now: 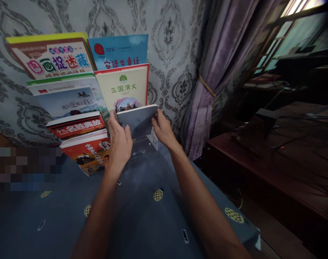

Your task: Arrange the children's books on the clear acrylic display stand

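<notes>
Dark grey and thin, the grey book (pixel 138 122) stands tilted in front of the cream book (pixel 124 81), low at the clear plastic rack (pixel 153 139); from here I can't tell whether its bottom edge is seated. The left hand (pixel 120 138) closes on its left edge, the right hand (pixel 163 128) pinches its right edge. If the bottom edge catches on the rack's hard lip, I think the book could tip forward or bend its cover; a knuckle drifting left might nudge the red book (pixel 89 153) beside it. The slick covers look likely to slide against each other. Behind rises the stiff, flat blue book (pixel 120 50); below spreads soft blue tablecloth (pixel 142 230) with yellow pineapples, and rightward a purple curtain (pixel 196 122) hangs in loose folds.
</notes>
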Available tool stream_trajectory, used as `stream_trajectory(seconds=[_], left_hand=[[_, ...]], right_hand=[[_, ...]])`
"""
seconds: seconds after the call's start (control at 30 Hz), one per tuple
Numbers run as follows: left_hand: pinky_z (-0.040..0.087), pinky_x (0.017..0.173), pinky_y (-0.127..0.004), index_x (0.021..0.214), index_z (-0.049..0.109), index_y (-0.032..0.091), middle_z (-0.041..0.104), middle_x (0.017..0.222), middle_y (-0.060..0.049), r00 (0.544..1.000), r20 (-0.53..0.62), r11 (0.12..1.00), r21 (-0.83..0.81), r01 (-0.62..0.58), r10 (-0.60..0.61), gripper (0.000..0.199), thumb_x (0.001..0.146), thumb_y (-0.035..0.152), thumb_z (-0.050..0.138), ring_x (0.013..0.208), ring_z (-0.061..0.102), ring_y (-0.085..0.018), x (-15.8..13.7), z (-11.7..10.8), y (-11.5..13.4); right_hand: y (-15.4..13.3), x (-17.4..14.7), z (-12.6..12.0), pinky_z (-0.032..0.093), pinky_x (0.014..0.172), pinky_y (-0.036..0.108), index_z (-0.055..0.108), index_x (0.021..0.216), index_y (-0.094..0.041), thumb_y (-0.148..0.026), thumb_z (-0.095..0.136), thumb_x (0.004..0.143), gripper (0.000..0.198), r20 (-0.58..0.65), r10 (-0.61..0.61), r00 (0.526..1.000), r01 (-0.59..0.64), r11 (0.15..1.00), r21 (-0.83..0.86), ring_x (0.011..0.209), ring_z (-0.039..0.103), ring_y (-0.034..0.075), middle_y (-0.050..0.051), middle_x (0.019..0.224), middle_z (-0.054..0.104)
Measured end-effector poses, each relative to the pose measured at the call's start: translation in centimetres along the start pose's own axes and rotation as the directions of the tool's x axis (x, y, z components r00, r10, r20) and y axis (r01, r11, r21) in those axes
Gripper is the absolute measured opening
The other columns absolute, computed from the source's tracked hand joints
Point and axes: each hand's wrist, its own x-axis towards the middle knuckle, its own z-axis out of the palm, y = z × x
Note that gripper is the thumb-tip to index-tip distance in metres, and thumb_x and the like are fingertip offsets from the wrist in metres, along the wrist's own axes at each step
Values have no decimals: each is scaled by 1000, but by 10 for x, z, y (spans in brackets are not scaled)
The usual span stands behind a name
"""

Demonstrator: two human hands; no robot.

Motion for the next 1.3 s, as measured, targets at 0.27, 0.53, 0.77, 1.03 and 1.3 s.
stream_trajectory(seconds=[0.27, 0.53, 0.77, 1.03, 1.3], left_hand=[[37, 118, -55, 143, 37, 9, 41, 145, -22, 999, 40, 987, 157, 18, -24, 51, 93, 13, 44, 142, 41, -35, -2, 5, -5], [47, 106, -57, 142, 40, 4, 56, 126, -23, 990, 102, 979, 190, 78, -99, 48, 96, 17, 39, 123, 57, -35, -3, 0, -4], [50, 103, -52, 153, 23, 9, 63, 120, -19, 991, 39, 991, 40, 125, -127, 62, 94, 20, 41, 113, 64, -30, -2, 7, -14], [39, 114, -57, 143, 37, 11, 50, 135, -22, 992, 61, 990, 92, 105, -110, 51, 93, 17, 43, 134, 48, -34, -3, 9, -23], [42, 111, -56, 136, 43, 12, 48, 129, -19, 985, 96, 986, 105, 133, -143, 46, 91, 18, 48, 131, 50, -35, -7, 11, -27]], right_hand=[[4, 1, 2, 49, 102, 52, 51, 126, -21, -20, 40, 91, 38, -83, 31, 996, -31, 1000, -1, 115, 61, 28, 13, 122, 65], [4, 0, 7, 53, 95, 52, 53, 129, -20, -25, 40, 93, 39, -85, 75, 994, -74, 997, 12, 102, 66, 28, 12, 111, 68], [-1, -2, 14, 46, 109, 53, 28, 154, -21, -31, 41, 97, 60, -34, 69, 997, -65, 993, 103, 125, 60, 28, 15, 134, 62], [10, -3, 15, 45, 110, 50, 52, 137, -22, -30, 44, 94, 44, 30, 47, 998, -50, 993, 106, 128, 58, 27, 13, 139, 61], [22, -4, 21, 44, 111, 51, 66, 125, -21, -30, 48, 90, 41, 40, 29, 999, -29, 999, 17, 127, 59, 28, 12, 132, 66]])
